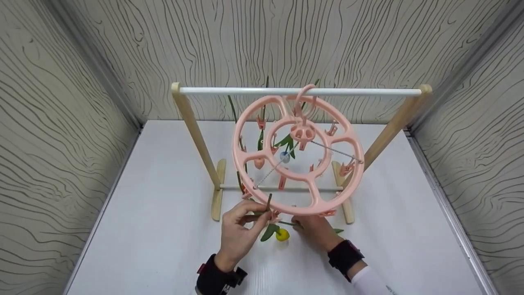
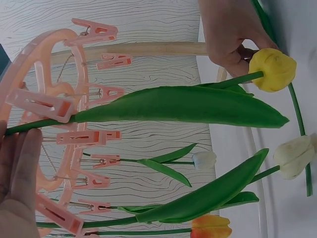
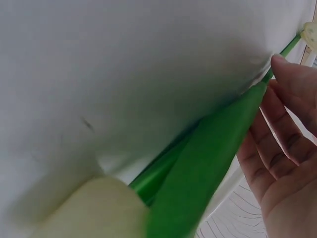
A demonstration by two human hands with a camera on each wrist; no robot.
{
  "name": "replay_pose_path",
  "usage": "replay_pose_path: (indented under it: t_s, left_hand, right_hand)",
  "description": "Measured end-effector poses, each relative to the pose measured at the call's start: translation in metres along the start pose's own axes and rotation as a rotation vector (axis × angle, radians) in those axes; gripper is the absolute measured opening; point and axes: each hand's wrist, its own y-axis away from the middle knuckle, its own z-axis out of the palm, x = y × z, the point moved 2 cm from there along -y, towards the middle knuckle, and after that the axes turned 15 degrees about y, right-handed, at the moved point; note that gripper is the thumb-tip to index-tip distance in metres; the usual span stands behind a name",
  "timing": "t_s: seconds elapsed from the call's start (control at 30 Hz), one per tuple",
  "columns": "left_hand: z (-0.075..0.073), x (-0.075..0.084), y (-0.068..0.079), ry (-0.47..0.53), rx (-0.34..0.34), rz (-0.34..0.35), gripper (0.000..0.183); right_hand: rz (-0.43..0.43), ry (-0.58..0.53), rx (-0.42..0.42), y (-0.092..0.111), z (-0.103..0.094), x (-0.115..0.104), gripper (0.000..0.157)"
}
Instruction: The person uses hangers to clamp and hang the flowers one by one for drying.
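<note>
My left hand (image 1: 241, 231) pinches the upper stem of a yellow tulip (image 2: 272, 69), which hangs flower down at the front of the pink round clip hanger (image 1: 358, 180). In the left wrist view a pink clip (image 2: 42, 104) sits on that stem beside the fingers. My right hand (image 1: 315, 231) is low at the white table, behind the yellow flower, its thumb and fingers on a green stem (image 3: 270, 74). A broad leaf (image 3: 213, 148) and a blurred cream tulip (image 3: 99, 213) lie close to the right wrist camera.
The hanger hooks over the white bar (image 1: 245, 91) of a wooden-legged rack (image 1: 196, 135). From other clips hang a white tulip (image 2: 294, 156), an orange tulip (image 2: 210, 227) and a pale blue tulip (image 1: 285, 157). Patterned walls (image 1: 262, 41) enclose the table (image 1: 143, 229).
</note>
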Motion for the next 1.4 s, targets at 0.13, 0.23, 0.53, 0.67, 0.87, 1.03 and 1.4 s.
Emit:
replay_pose_path:
  t_s: [0.13, 0.23, 0.53, 0.67, 0.87, 1.03, 1.4]
  left_hand:
    - [0.0, 0.0, 0.0, -0.001, -0.003, -0.006, 0.017]
    - [0.001, 0.0, -0.001, 0.002, -0.002, -0.005, 0.017]
    - [0.002, 0.001, -0.001, -0.001, -0.002, 0.011, 0.018]
    - [0.002, 0.0, 0.0, 0.001, 0.004, 0.002, 0.019]
    - [0.001, 0.001, 0.0, -0.01, 0.008, -0.004, 0.02]
    - [0.001, 0.002, -0.002, -0.002, 0.012, -0.003, 0.022]
    - [0.002, -0.001, -0.001, 0.005, -0.001, -0.012, 0.018]
  right_hand:
    - [-0.055, 0.055, 0.025, 0.003, -0.001, 0.002, 0.014]
    - [-0.075, 0.069, 0.011, 0.008, -0.003, 0.005, 0.011]
    - [-0.004, 0.15, -0.077, 0.023, -0.008, 0.018, 0.007]
    - [0.034, 0.113, -0.043, 0.032, -0.017, 0.023, 0.008]
    - [0.055, 0.04, 0.037, 0.048, -0.032, 0.026, 0.011]
    - [0.103, -0.002, 0.065, 0.064, -0.04, 0.025, 0.013]
    - [-0.05, -0.224, 0.417, 0.087, -0.045, 0.007, 0.045]
